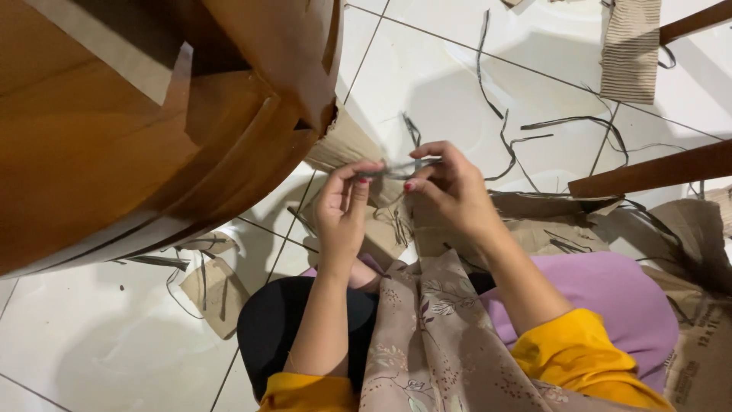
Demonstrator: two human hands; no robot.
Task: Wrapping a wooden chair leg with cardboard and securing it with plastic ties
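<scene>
Fingers of our left hand [341, 210] and right hand [450, 187] pinch a thin dark strip [396, 169] taut between them, above the floor [427, 76]; cut strips [526, 137] and cardboard scraps [217, 294] lie around, the wooden table [114, 137] partly unwrapped.

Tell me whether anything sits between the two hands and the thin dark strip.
Nothing visible does. The left hand and right hand both pinch the thin dark strip directly with their fingertips, held above the floor tiles.

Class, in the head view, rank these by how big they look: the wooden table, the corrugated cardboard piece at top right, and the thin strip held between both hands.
1. Wooden table, though nearness enlarges it.
2. Corrugated cardboard piece.
3. Thin strip.
</scene>
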